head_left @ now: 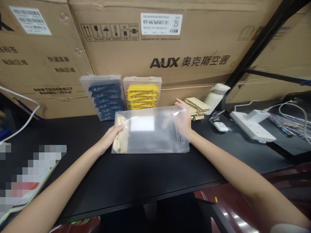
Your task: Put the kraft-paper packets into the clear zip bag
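Note:
A clear plastic case (155, 140) lies on its side in front of me, with a few tan paper packets (123, 139) standing inside its left end. My left hand (110, 137) grips that left end, fingers on the front face by the packets. At the other end, my right hand (185, 121) reaches partly behind and into the flap side, with some fingers showing blurred through the plastic. More tan packets (198, 106) are piled just beyond my right hand. Behind the case stand one clear box of blue packets (107, 100) and one of yellow packets (143, 95).
A cream bottle (215, 98), a white earphone case (220, 126) and a white power strip (254, 126) stand to the right, by a bundle of wrapped thin items (289, 124). Large cardboard boxes (116, 61) wall off the back. The black table (136, 181) ends close to me.

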A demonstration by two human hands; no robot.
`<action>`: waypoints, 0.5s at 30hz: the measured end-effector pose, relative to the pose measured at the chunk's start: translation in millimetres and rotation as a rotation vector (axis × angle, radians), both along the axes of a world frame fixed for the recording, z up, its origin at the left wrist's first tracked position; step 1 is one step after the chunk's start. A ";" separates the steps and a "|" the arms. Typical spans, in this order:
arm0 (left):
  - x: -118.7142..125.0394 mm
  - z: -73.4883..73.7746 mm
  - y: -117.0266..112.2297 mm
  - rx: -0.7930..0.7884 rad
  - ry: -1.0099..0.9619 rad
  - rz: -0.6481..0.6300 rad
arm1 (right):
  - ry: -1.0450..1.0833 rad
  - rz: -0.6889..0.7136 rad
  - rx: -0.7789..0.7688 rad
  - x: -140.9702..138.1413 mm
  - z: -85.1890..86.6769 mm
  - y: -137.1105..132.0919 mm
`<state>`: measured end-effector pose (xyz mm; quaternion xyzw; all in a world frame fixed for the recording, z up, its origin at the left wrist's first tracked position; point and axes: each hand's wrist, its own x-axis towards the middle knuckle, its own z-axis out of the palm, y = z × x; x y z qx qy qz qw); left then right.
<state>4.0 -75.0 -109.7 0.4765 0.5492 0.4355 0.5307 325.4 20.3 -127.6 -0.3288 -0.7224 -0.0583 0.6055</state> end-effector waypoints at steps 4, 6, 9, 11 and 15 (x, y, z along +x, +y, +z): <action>0.1 0.1 0.1 0.000 0.010 0.001 | 0.010 0.024 -0.066 -0.3 2.3 -2.4; -0.6 -0.9 1.0 0.002 0.015 0.004 | 0.011 0.023 -0.102 0.3 2.4 -2.5; -1.8 -2.9 2.5 -0.001 0.013 0.008 | -0.004 0.019 -0.094 1.9 0.7 -0.1; -2.1 -3.5 2.9 -0.003 0.007 0.000 | -0.011 0.024 -0.066 2.6 -0.7 2.0; -1.6 -2.5 2.0 0.012 0.017 -0.020 | -0.015 0.029 -0.055 2.7 -1.5 4.6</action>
